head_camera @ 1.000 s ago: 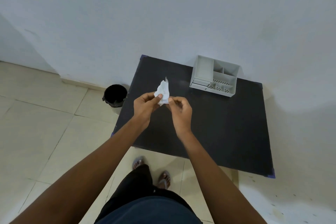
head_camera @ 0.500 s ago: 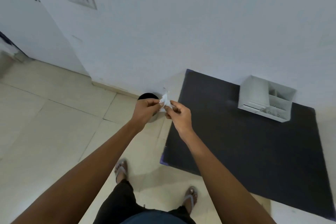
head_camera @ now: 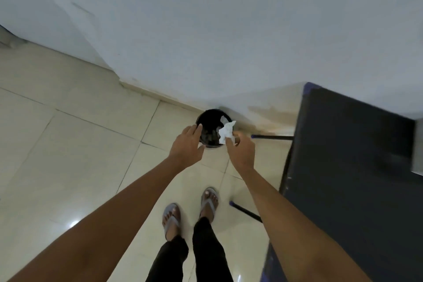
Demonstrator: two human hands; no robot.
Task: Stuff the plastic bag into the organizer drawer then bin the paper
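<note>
A crumpled white paper (head_camera: 226, 131) is pinched in my right hand (head_camera: 241, 152), held over the right part of the mouth of a small black bin (head_camera: 209, 121) that stands on the floor against the wall. My left hand (head_camera: 187, 146) hovers at the bin's left rim with fingers apart and nothing in it. Another white scrap shows inside the bin near its far rim. The organizer and the plastic bag are out of view.
The black table (head_camera: 357, 167) fills the right side, with its dark legs (head_camera: 272, 137) reaching toward the bin. My feet in sandals (head_camera: 171, 217) stand on pale floor tiles just behind the bin. A white wall runs behind it.
I have turned left from the table toward the bin. My left hand let go of the paper and opened; my right hand carried the paper over the bin's mouth.
</note>
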